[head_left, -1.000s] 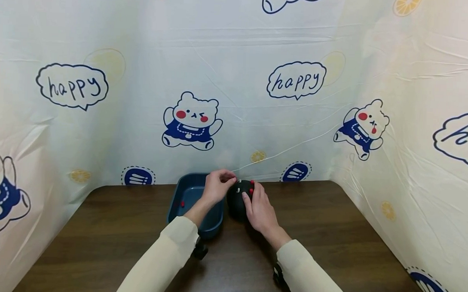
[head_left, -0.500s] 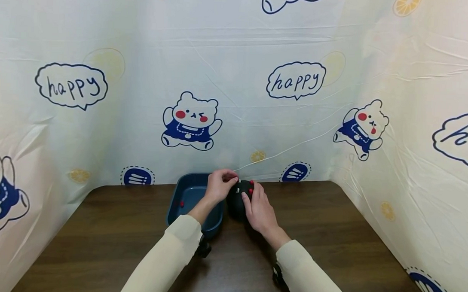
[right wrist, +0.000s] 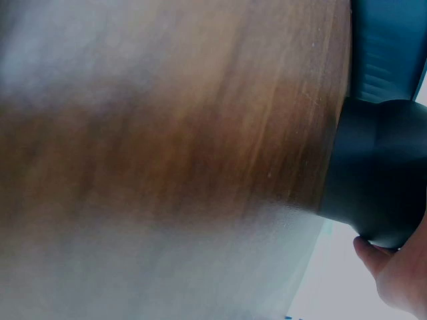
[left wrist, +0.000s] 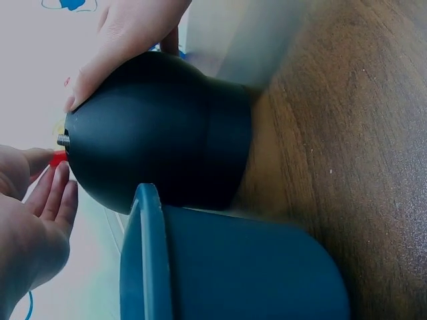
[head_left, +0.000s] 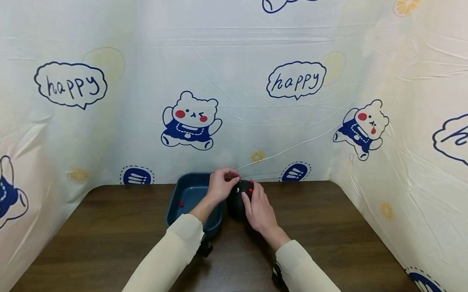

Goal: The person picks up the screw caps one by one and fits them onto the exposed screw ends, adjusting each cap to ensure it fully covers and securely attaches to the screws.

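A black rounded body point(head_left: 235, 207) with a narrower base stands on the table, right of a blue tub. My right hand point(head_left: 260, 211) grips its right side, thumb toward the front and fingers round the far side. Small red caps point(head_left: 251, 191) sit on its top by that hand. In the left wrist view a bare metal threaded stud point(left wrist: 63, 140) sticks out of the top. Just beside this stud, my left hand point(head_left: 221, 186) pinches a small red cap point(left wrist: 59, 158) between thumb and fingers. The right wrist view shows only part of the right hand on the body.
The blue tub point(head_left: 171, 212) stands close against the body's left side, with a small red piece point(head_left: 181, 203) inside it. The left forearm crosses over the tub. Behind the wooden table point(head_left: 323, 235) hangs a printed curtain point(head_left: 242, 129).
My left hand has shifted slightly right over the top of the black body, and its forearm followed. The right hand keeps its grip in the same place.
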The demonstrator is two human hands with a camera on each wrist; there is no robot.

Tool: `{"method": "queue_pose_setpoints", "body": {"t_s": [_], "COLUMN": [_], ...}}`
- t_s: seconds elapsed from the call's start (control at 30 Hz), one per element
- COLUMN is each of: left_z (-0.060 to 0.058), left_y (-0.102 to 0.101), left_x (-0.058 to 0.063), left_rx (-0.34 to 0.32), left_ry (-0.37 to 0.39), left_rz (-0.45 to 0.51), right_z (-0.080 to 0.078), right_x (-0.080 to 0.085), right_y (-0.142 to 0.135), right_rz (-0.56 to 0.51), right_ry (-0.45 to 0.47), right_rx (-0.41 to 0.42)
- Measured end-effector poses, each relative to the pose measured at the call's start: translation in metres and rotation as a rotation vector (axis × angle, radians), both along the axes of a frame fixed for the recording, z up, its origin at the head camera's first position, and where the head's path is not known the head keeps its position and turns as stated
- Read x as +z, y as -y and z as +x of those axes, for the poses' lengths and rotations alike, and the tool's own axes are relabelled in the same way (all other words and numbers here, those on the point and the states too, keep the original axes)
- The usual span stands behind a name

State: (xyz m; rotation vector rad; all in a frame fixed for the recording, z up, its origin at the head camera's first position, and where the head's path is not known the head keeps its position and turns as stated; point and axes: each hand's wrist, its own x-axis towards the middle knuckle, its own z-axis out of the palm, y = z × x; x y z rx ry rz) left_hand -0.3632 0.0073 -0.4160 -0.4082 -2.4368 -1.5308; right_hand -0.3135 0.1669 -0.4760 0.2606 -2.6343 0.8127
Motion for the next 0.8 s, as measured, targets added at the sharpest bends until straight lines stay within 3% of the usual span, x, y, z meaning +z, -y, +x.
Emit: {"method": "queue_pose_setpoints", "body": {"t_s": [0.8], "left_z": [-0.0012], "left_y": [-0.0017], "left_x": [-0.0049], "left_rx": [0.008], "left_ry": [0.034], "left_rz": [-0.09], "right_z": [-0.001], "right_x": [-0.0007], "right_y": [0.0], "right_rz": [-0.008], "right_ry": [0.02], "right_rx": [-0.004]}}
